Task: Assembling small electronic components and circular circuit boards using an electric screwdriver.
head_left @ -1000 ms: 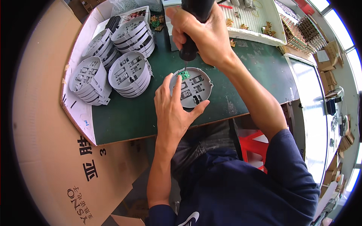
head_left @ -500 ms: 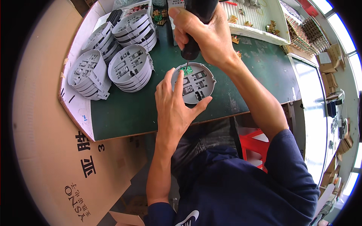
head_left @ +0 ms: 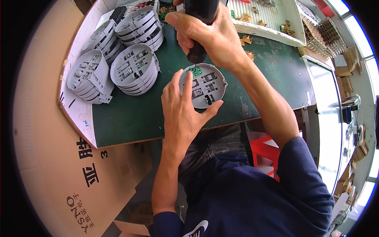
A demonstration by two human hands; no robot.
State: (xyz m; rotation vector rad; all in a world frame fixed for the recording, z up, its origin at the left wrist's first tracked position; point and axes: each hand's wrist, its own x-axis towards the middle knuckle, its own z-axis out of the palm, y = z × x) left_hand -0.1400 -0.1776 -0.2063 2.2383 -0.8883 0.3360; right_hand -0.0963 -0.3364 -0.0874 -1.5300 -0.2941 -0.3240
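Note:
A round grey plastic housing (head_left: 219,91) with several inner slots lies on the green tabletop. My left hand (head_left: 179,104) holds it at the near left, thumb on the near rim and index finger reaching toward a small green circuit board (head_left: 198,72) at its far side. My right hand (head_left: 221,37) is closed around a black power screwdriver (head_left: 202,11), held upright above the housing. The driver's thin bit points down onto the circuit board; whether a screw is under the tip is too small to tell.
Stacks of similar grey housings (head_left: 135,71) stand at the left, beside a white border board (head_left: 81,94). A white ribbed tray (head_left: 268,29) with small parts sits at the far right. Small brass-coloured pieces (head_left: 246,40) lie near it. A red stool (head_left: 265,152) is below the table edge.
The view has shifted slightly, and the screwdriver with my right hand appears a little further left. My left hand keeps its hold on the housing, and the bit stays over the circuit board.

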